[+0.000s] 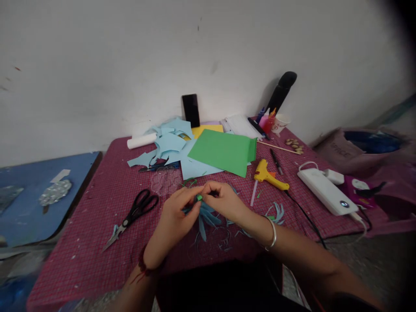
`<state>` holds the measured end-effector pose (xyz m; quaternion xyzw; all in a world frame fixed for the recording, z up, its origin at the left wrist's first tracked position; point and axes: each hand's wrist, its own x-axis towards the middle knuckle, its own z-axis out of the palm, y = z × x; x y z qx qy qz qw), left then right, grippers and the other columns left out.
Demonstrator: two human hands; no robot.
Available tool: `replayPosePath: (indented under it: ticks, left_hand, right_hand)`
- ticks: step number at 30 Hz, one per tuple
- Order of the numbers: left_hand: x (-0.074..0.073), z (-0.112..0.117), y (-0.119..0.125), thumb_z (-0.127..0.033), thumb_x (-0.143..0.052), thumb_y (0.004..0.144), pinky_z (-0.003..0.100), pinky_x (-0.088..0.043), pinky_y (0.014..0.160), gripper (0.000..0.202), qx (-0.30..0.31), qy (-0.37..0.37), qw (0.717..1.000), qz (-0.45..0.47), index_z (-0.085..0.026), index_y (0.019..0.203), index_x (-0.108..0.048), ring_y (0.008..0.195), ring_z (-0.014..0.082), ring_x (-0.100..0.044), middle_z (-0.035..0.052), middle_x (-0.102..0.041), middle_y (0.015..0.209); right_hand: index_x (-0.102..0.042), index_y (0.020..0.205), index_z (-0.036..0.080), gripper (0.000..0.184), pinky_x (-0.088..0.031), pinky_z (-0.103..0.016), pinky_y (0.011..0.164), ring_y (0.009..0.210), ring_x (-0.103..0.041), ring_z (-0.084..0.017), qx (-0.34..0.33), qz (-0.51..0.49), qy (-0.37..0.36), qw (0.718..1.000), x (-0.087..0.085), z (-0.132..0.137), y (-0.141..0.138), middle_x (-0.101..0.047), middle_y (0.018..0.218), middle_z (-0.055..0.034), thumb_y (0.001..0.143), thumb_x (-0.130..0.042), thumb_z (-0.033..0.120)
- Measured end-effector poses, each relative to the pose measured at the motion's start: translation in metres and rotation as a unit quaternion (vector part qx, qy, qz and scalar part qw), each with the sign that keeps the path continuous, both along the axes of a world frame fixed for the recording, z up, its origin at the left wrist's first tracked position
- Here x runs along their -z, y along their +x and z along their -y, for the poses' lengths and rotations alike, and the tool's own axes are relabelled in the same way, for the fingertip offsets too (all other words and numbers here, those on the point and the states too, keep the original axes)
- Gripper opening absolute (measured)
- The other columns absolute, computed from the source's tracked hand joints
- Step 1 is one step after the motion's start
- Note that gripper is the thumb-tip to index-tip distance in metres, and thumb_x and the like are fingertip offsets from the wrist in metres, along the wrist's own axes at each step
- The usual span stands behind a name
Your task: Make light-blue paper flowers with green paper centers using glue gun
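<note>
My left hand (177, 214) and my right hand (224, 200) meet over the middle of the red checked table (97, 242). Both pinch a small paper piece (203, 212) made of fringed blue strips with a green band at its top. The blue strips hang down between my hands. Black scissors (134, 212) lie to the left of my left hand. A yellow glue gun (268, 174) lies to the right of my right hand, its black cord trailing off the table edge.
A green paper sheet (224, 151) and blue paper scraps (165, 145) lie behind my hands. A black phone (190, 110) leans on the wall. Paint bottles and a cup (273, 121) stand at the back right. A white power bank (325, 190) is on the right.
</note>
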<state>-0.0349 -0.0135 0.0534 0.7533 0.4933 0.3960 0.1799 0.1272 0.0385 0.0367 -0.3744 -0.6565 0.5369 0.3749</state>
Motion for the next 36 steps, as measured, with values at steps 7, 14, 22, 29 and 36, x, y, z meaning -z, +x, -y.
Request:
replayPosePath:
  ticks: [7,14,22,29,36]
  left_hand:
    - [-0.004,-0.007,-0.005,-0.017,-0.057,0.085,0.022,-0.043,0.059,0.009,-0.006,-0.076,0.993,0.089,-0.017,0.08,-0.065,0.064,0.0114,-0.056,-0.0003,-0.062,0.07]
    - [0.001,-0.007,-0.005,-0.021,-0.061,0.082,0.021,-0.038,0.056,0.011,-0.033,-0.102,0.987,0.124,-0.017,0.072,-0.061,0.06,0.0101,-0.05,-0.0023,-0.056,0.065]
    - [0.006,-0.004,-0.012,-0.027,-0.064,0.082,0.021,-0.037,0.055,0.014,-0.064,-0.167,0.96,0.214,-0.017,0.073,-0.06,0.059,0.0098,-0.048,-0.0027,-0.054,0.065]
    - [0.012,0.011,-0.011,-0.026,-0.061,0.085,0.021,-0.04,0.058,0.013,-0.141,-0.135,0.954,0.229,-0.018,0.075,-0.059,0.062,0.0104,-0.05,-0.0027,-0.056,0.067]
    - [0.033,0.027,0.003,-0.022,-0.058,0.088,0.026,-0.045,0.069,0.004,-0.267,0.049,0.952,0.14,-0.02,0.086,-0.06,0.072,0.0134,-0.057,-0.0011,-0.06,0.078]
  right_hand:
    - [-0.058,0.066,0.019,0.009,-0.04,-0.025,0.058,0.062,-0.052,-0.012,-0.001,0.022,-0.005,1.0,-0.004,0.003,0.0,-0.058,0.065,0.0016,0.074,-0.055,0.018]
    - [-0.058,0.067,0.019,0.008,-0.043,-0.027,0.062,0.064,-0.054,-0.013,0.001,0.022,0.034,0.999,-0.001,0.003,-0.002,-0.06,0.067,0.0008,0.075,-0.056,0.018]
    - [-0.064,0.084,0.019,0.013,-0.048,-0.033,0.078,0.083,-0.06,-0.016,-0.018,0.011,0.162,0.987,0.001,0.012,0.005,-0.064,0.085,-0.0033,0.084,-0.053,0.014]
    - [-0.062,0.106,0.02,0.022,-0.046,-0.04,0.096,0.111,-0.057,-0.02,-0.013,0.078,0.278,0.957,0.006,0.032,0.02,-0.06,0.117,-0.0094,0.088,-0.053,0.011]
    - [-0.063,0.104,0.018,0.02,-0.047,-0.045,0.095,0.112,-0.056,-0.024,0.0,0.118,0.352,0.929,0.015,0.037,0.022,-0.06,0.119,-0.0122,0.088,-0.053,0.011]
